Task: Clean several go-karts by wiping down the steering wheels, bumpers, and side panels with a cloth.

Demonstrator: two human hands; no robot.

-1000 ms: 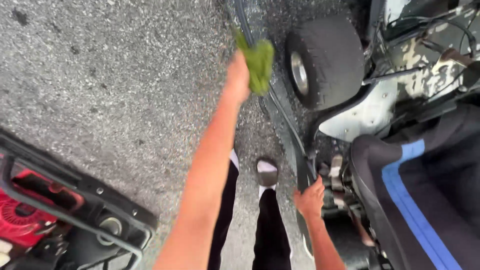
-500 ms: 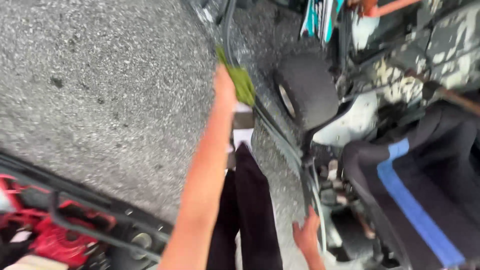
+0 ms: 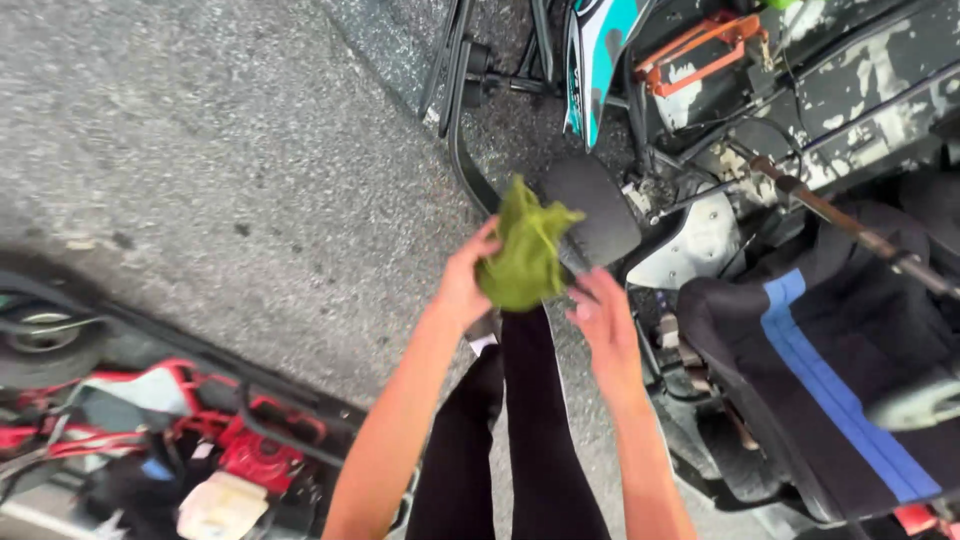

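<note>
Both hands up front: left hand (image 3: 462,283) pinching one crumpled green cloth (image 3: 522,256), right hand (image 3: 603,318) half spread, fingertips just touching cloth's lower edge. Cloth held before one black kart tyre (image 3: 598,208). One seat (image 3: 830,370), blue-striped, alongside.

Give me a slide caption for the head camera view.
Both hands, left hand and right hand, bunch a green cloth beside a go-kart's front tyre.
</note>
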